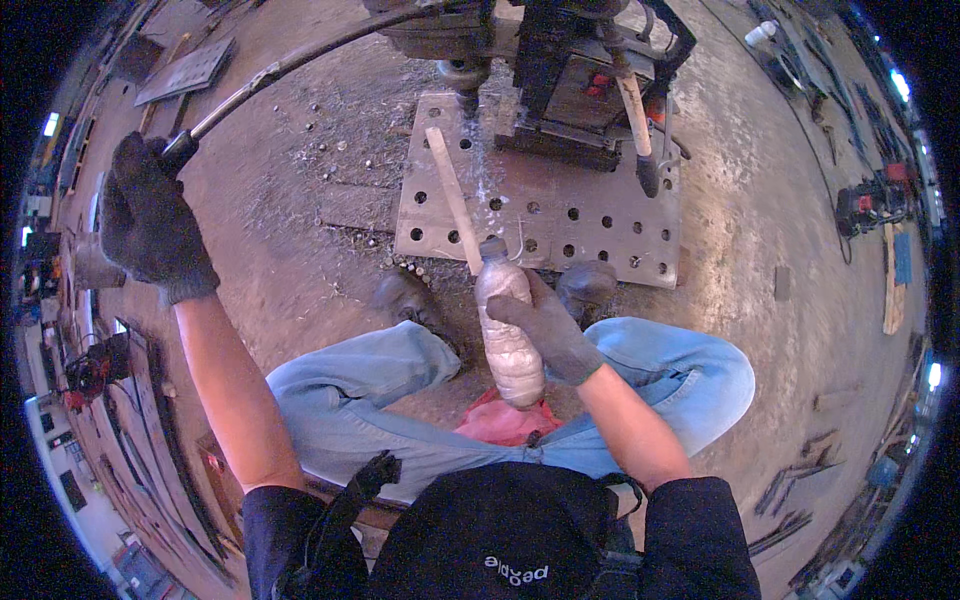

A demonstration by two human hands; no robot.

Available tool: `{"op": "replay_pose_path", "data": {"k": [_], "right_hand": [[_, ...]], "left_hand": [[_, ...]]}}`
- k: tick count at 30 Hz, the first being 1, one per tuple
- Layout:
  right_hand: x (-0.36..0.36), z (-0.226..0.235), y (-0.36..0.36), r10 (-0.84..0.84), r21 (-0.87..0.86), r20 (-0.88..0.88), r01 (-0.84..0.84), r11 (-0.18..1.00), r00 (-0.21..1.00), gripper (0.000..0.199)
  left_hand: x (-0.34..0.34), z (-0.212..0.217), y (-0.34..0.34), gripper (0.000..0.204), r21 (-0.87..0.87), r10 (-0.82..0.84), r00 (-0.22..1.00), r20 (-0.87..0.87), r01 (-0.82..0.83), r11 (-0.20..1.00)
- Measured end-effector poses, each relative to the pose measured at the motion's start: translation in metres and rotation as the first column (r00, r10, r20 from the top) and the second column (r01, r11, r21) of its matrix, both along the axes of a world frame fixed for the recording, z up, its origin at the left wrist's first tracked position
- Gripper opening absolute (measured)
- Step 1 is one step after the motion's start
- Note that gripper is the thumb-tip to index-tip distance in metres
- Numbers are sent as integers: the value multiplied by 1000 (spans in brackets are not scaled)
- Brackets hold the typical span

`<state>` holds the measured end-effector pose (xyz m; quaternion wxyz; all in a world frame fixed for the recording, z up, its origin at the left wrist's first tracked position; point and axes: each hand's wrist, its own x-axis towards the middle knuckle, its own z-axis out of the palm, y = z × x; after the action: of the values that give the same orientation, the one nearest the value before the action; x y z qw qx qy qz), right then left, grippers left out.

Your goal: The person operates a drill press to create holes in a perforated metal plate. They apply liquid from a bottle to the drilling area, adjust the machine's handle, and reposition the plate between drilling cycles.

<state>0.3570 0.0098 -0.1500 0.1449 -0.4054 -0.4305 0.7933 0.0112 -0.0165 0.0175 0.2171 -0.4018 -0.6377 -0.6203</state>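
My left hand, in a dark knit glove, is closed round the black grip at the end of a long metal lever. That lever curves up to a machine that looks like a drill press. My right hand, gloved too, wraps round a plastic bottle of cloudy whitish look, its neck pointing away from me. Whitish liquid streaks run from the neck toward the drill's spindle. Beneath the spindle lies a steel plate with rows of round holes.
A flat wooden strip lies across the plate near the bottle. A wooden-handled brush hangs at the machine's right. Metal shavings litter the floor left of the plate. A pinkish-red cloth is between my legs. Metal bars lie at left.
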Motion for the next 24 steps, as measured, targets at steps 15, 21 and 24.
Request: {"op": "replay_pose_path", "data": {"k": [15, 21, 24], "right_hand": [[5, -5, 5, -45, -212, 91, 64, 975, 995, 59], [4, 6, 10, 11, -182, 182, 23, 983, 983, 56], [2, 3, 10, -5, -210, 160, 39, 977, 987, 55]], "left_hand": [[3, 5, -4, 28, -15, 61, 998, 27, -60, 998], [3, 10, -5, 27, -90, 96, 995, 36, -93, 992], [7, 10, -2, 27, -25, 38, 995, 91, -36, 999]]}}
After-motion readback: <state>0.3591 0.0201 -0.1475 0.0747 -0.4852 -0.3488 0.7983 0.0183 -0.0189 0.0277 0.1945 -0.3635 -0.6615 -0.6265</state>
